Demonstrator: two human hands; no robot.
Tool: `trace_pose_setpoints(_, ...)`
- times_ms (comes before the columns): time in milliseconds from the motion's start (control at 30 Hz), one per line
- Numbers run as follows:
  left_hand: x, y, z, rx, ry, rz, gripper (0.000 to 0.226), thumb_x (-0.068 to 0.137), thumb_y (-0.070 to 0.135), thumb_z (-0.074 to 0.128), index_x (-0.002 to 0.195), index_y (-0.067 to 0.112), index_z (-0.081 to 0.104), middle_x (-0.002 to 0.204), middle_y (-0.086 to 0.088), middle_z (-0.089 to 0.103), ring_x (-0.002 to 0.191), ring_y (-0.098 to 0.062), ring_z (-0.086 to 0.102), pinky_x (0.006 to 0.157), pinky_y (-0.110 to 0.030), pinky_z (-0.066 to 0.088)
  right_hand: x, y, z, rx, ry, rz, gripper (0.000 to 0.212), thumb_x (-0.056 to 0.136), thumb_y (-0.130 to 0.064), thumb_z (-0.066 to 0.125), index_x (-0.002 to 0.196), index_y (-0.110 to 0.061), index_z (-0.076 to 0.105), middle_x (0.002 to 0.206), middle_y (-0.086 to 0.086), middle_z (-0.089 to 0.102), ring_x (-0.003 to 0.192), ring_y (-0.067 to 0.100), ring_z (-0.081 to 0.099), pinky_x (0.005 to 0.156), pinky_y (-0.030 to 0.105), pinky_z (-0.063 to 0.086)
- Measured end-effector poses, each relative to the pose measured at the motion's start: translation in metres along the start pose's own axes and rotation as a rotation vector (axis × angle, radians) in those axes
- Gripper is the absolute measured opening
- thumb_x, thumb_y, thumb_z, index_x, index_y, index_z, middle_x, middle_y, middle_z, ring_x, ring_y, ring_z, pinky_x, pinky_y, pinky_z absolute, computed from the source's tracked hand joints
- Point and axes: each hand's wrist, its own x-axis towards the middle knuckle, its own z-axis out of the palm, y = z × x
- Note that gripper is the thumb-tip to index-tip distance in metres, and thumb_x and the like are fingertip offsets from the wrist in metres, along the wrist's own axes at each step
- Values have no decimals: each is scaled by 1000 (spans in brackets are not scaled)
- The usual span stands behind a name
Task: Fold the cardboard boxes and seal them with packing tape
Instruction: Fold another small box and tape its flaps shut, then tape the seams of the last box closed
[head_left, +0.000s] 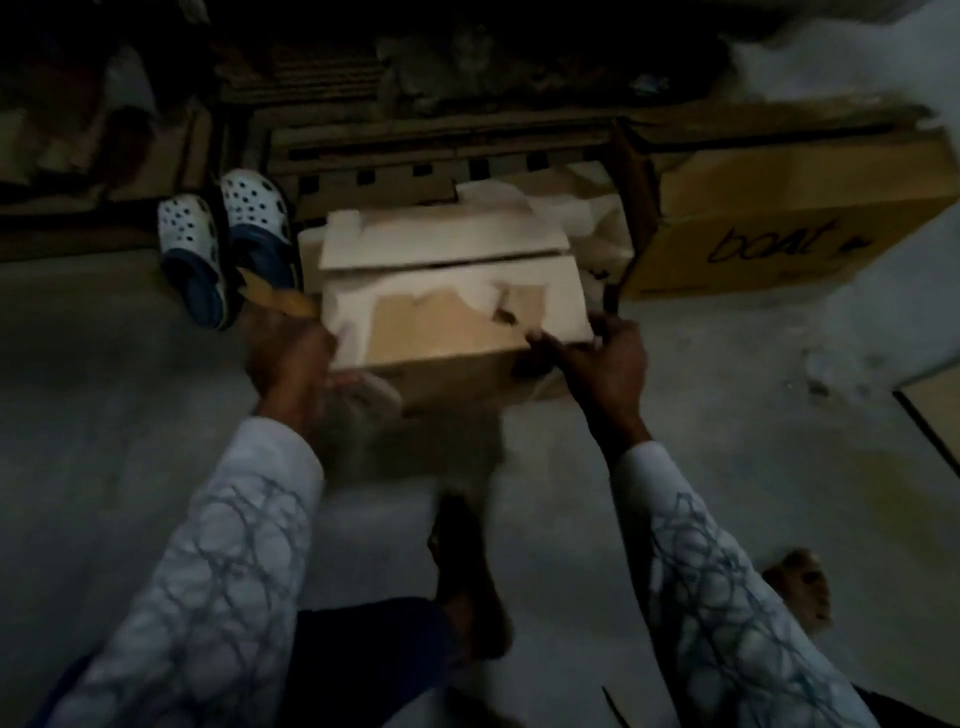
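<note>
A small cardboard box (452, 291) sits on the grey floor in the middle of the head view, its two top flaps folded down, the surface partly white and partly torn brown. My left hand (291, 358) grips the box's near left corner, and something round and pale, blurred, shows under that hand. My right hand (602, 358) holds the near right corner, fingers over the top edge. The frame is dim and blurred by motion.
A large brown box (779, 218) with black lettering stands at the right. A pair of white and blue clogs (223, 244) lies left of the small box. Flattened cardboard (415, 150) is stacked behind. My bare feet (467, 571) rest on the floor.
</note>
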Motion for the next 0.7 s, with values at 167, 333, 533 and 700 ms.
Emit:
trace_pose_setpoints(167,109,78,-20,-189,55,78,32,94,6,54,125,13,56,92,-2,60,80,-28,68,43,-27,55,79,-93,75,34,15,-190,87,56,-70,82,121,-16,66,119,4,64,108,19,63,90,36,55)
trace_pose_setpoints(333,183,79,-5,-210,6,82,32,98,4,49,129,11,50,92,4,55,73,-10,58,54,-25,58,141,-88,150,13,-93,-184,90,49,-70,79,122,-18,66,119,4,62,107,20,63,92,37,57)
trace_pose_setpoints(533,249,24,8,-330,-37,-13,23,105,9,37,87,19,48,78,4,46,63,-7,46,57,-17,46,159,-70,206,-69,-63,-274,64,75,-49,81,126,-14,64,124,9,52,114,23,53,89,15,37)
trace_pose_setpoints(700,272,25,6,-481,63,85,13,100,6,50,99,19,54,82,5,52,56,-4,52,55,-17,44,174,-85,227,-91,-45,-281,66,82,-43,76,136,-13,52,135,10,46,121,22,49,92,22,39)
